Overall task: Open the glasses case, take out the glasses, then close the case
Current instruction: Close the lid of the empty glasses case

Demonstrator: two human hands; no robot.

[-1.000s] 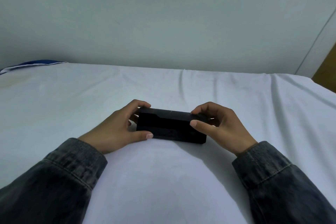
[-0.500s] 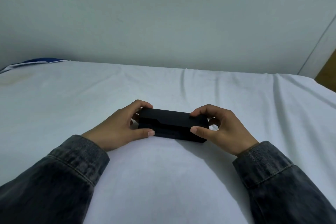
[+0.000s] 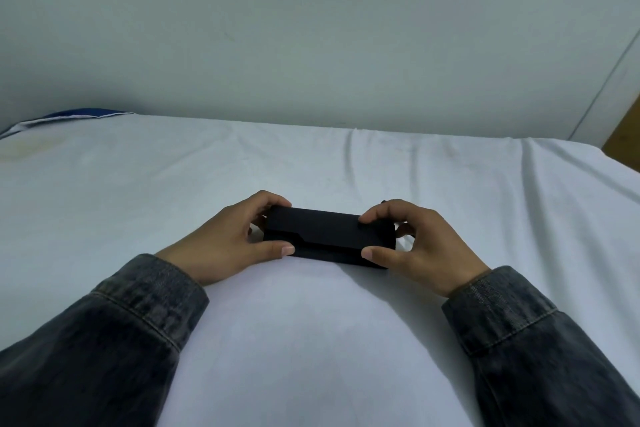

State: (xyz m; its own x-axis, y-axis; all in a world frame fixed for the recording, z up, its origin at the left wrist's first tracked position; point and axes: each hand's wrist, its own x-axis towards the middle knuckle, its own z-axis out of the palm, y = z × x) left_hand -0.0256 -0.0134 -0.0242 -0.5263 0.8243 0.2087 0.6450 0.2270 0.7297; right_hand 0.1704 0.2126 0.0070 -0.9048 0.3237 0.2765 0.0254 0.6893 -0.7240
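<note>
A black rectangular glasses case (image 3: 329, 236) lies lengthwise on the white sheet in the middle of the head view. My left hand (image 3: 225, 246) grips its left end, thumb on the front face and fingers over the back edge. My right hand (image 3: 422, 250) grips the right end the same way, thumb low on the front and fingers on the top. The flap lies down over the front with a thin seam showing. No glasses are visible; a small dark bit (image 3: 383, 201) shows behind my right fingers.
The white sheet (image 3: 311, 340) covers a wide flat surface with creases at the back right. A grey wall (image 3: 311, 28) rises behind it. A blue-edged fabric (image 3: 79, 113) lies at the far left, and a brown panel (image 3: 627, 135) at the far right.
The case has tipped so that more of its top faces me. My thumbs have slid lower on the front face. Both hands stay on its ends.
</note>
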